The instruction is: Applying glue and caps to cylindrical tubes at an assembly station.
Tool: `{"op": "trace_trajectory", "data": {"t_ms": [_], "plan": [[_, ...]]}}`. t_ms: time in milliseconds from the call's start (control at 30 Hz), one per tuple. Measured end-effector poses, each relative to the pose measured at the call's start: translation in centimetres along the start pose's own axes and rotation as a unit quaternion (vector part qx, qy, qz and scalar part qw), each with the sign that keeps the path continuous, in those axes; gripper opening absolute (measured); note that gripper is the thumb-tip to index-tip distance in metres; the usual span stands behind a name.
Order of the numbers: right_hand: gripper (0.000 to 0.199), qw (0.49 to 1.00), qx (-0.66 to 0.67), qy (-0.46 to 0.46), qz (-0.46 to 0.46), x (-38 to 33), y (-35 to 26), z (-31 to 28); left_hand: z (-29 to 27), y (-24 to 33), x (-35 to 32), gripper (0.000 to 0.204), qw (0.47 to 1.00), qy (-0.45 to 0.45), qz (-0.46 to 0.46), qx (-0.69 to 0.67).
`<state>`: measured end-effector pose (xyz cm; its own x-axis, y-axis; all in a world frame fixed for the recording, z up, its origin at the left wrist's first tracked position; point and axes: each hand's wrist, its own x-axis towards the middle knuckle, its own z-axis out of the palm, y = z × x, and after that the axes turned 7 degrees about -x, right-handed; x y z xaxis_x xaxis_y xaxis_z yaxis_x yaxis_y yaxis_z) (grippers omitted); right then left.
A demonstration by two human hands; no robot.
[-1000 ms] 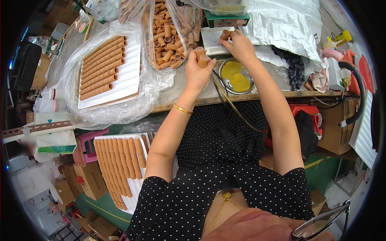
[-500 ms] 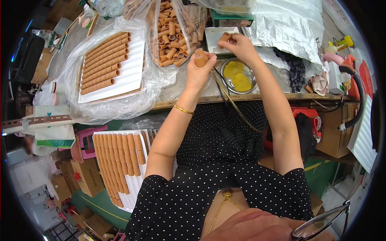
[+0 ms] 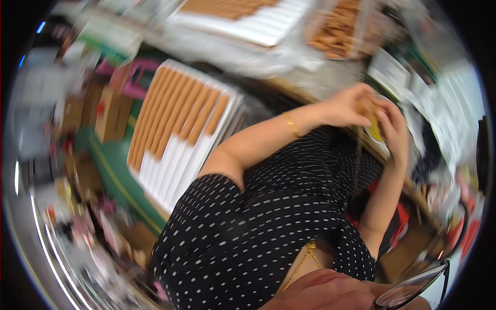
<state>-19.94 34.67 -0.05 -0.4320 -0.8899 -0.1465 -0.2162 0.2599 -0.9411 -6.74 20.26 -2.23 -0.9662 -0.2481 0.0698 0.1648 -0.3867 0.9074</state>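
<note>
Head view, strongly blurred and tilted. The left hand [image 3: 345, 106] and right hand [image 3: 393, 126] meet above the edge of the worktop [image 3: 310, 85], fingers curled inward around a small brown tube [image 3: 368, 106] pinched between them; how tightly each grips cannot be told through the blur. A yellow patch, likely a bowl [image 3: 376, 133], shows just below the hands. A gold bangle [image 3: 291, 124] circles the left wrist. To the left, well apart, a white tray [image 3: 170, 165] carries long brown rolls [image 3: 178, 116] laid side by side.
</note>
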Motion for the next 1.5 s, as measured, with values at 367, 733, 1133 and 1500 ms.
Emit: {"op": "trace_trajectory", "data": {"t_ms": [367, 733, 1133, 1500], "plan": [[0.022, 0.994, 0.043, 0.044, -0.086, 1.2, -1.1, 9.3, -1.4, 3.0, -9.3, 0.033, 0.806, 0.197, 0.259, 0.495], [0.021, 0.996, 0.053, -0.031, -0.061, 2.8, -2.9, 10.3, -9.2, 9.8, -36.2, 0.033, 0.456, 0.477, -0.087, 0.747], [0.019, 0.994, 0.047, -0.044, -0.091, 2.8, -2.5, 10.6, -7.8, 4.8, -37.0, 0.067, 0.563, 0.620, -0.023, 0.546], [0.014, 0.997, 0.063, 0.011, -0.038, 1.5, -0.9, 8.5, -7.5, 5.1, -33.4, 0.054, 0.527, 0.651, 0.074, 0.541]]}}
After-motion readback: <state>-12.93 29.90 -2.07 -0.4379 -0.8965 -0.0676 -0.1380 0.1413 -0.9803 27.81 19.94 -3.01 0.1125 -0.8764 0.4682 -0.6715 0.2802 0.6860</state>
